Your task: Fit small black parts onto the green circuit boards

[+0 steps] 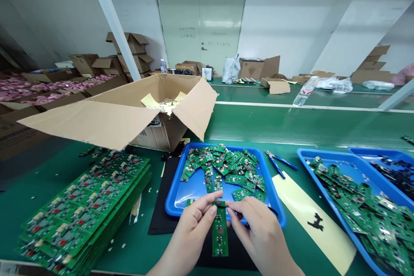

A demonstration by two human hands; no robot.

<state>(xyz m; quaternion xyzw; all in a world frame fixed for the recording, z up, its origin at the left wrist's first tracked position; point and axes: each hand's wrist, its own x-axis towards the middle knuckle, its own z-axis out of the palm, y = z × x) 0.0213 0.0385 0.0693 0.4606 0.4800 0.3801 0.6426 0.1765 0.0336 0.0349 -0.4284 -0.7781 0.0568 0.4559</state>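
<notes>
Holding a narrow green circuit board strip (220,228) upright-ish between both hands, just at the front edge of the blue tray (181,207). Left hand (190,230) has its grip pinched closed on the strip's top end, right hand (258,235) pinches the same end from the other side. Tray's full of small snapped-off boards (226,166). Big stack of uncut panels (84,207) sits on the green counter (274,127) to the left, blue cutters (278,163) behind the tray.

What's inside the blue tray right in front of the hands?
The blue tray holds a loose heap of small green circuit boards, piled toward the back; the front-left floor is bare. Both hands cover its near rim; boards under the heap are hidden.
</notes>
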